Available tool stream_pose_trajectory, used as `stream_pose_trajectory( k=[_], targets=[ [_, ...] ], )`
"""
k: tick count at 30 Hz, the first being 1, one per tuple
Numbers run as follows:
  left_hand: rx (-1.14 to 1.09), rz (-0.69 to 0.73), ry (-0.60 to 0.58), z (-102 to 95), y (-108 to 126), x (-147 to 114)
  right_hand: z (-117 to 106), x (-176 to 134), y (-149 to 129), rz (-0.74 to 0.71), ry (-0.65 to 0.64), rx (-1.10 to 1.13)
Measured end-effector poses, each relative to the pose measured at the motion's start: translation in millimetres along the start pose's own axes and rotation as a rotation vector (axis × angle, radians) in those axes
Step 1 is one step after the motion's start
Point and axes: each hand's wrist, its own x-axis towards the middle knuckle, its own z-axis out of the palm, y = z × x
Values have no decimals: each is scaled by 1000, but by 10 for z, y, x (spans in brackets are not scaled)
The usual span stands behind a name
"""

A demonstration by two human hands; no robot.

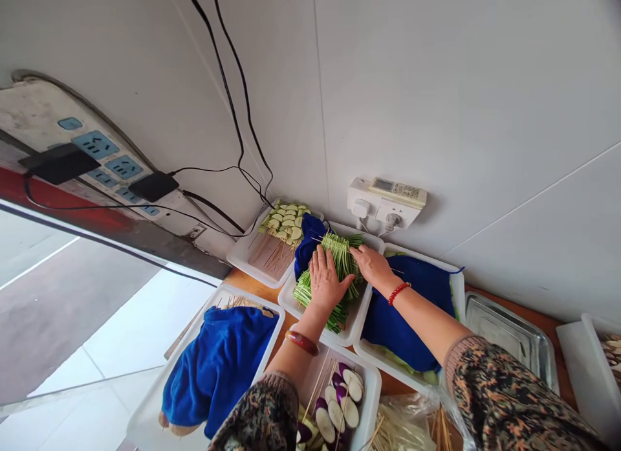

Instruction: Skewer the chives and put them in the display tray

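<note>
Skewered green chives (342, 250), long cut stalks in a pile, lie in a white tray (291, 303). My left hand (326, 281) rests flat on the pile, fingers stretched and thumb out to the right. At the pile's right end, my right hand (372, 264) closes its fingers on the stick of a chive skewer; a thin stick end shows just behind that hand. The thumb is hidden. A bunched dark blue cloth (306, 244) lies at the tray's left side, close to my left fingertips.
Skewered pale green slices (287, 219) fill a back-left tray. Blue cloths cover the left tray (218, 357) and right tray (412, 308). Eggplant skewers (337, 406) sit nearer me, beside a plastic bag of sticks (407, 422). A metal tray (514, 334) and wall sockets (385, 205) are rightward; cables (237, 134) hang behind.
</note>
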Motion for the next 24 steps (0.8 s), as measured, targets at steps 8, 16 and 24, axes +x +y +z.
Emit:
stream_pose_trajectory(
  k=[8, 16, 24],
  targets=[
    [-110, 1, -8, 36, -64, 106, -38, 46, 26, -16, -10, -16],
    [-651, -407, 210, -466, -680, -28, -210, -94, 103, 8, 107, 46],
    [-230, -33, 151, -314, -266, -220, -205, 53, -255, -153, 215, 128]
  ],
)
